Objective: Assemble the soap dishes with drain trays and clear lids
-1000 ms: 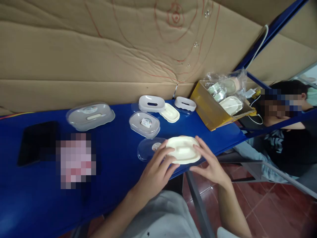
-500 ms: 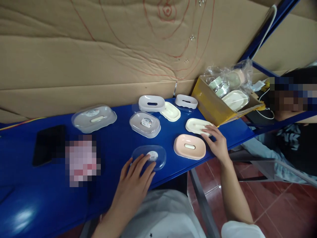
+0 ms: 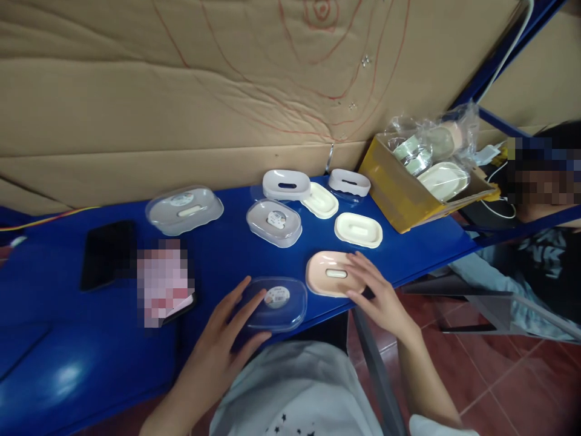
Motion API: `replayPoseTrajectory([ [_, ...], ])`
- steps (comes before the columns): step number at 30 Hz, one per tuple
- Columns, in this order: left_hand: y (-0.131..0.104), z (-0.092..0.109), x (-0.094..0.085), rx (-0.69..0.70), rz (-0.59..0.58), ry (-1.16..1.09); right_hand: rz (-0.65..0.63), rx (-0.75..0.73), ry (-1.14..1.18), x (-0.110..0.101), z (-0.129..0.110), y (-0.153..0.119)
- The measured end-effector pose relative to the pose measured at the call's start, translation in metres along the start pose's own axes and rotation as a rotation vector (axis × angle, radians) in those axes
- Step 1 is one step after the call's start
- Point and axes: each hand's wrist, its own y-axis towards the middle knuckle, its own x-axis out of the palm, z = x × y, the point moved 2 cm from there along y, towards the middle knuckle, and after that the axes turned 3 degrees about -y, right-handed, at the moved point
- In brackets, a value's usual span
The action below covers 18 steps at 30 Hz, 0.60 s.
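Observation:
A clear plastic lid point(image 3: 290, 312) with a round white label lies at the blue table's front edge. My left hand point(image 3: 227, 330) closes on its left end, fingers across the top and thumb at the near rim. My right hand point(image 3: 379, 303) grips the right end of a pink soap dish point(image 3: 322, 281), thumb at the front edge and fingers over the back edge. This dish has a pale oblong piece in its middle. Just behind it lies a cream oval tray point(image 3: 358, 230). A lidded, labelled grey-lilac soap dish point(image 3: 273, 223) sits behind the clear lid.
More parts stand at the back: a slotted lilac piece point(image 3: 285, 192), a cream tray point(image 3: 323, 201), a smaller lilac piece point(image 3: 349, 181) and a lidded dish point(image 3: 186, 211). A yellow-sided carton point(image 3: 394, 200) holds bagged items. Left are a dark phone-like slab point(image 3: 106, 254) and a blurred-out object point(image 3: 162, 281). A person point(image 3: 540, 260) sits at right.
My right hand has left the cream tray and taken hold of the pink dish, which has shifted left toward the clear lid. The clear lid has come slightly nearer me with my left hand.

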Motion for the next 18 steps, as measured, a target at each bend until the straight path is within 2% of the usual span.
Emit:
replayPoseTrajectory([
  [3,-0.001,0.012,-0.009,-0.072,0.118,-0.056,-0.055,-0.083,0.032,0.024,-0.019,0.018],
  [7,0.010,0.021,0.000,-0.114,0.271,-0.046,-0.088,-0.219,0.042,0.049,-0.040,0.041],
  [12,0.023,0.017,0.020,-0.099,0.232,-0.042,-0.102,-0.277,0.072,0.057,-0.047,0.049],
  [18,0.016,0.018,0.027,-0.080,0.194,-0.029,-0.180,-0.241,0.101,0.051,-0.045,0.047],
])
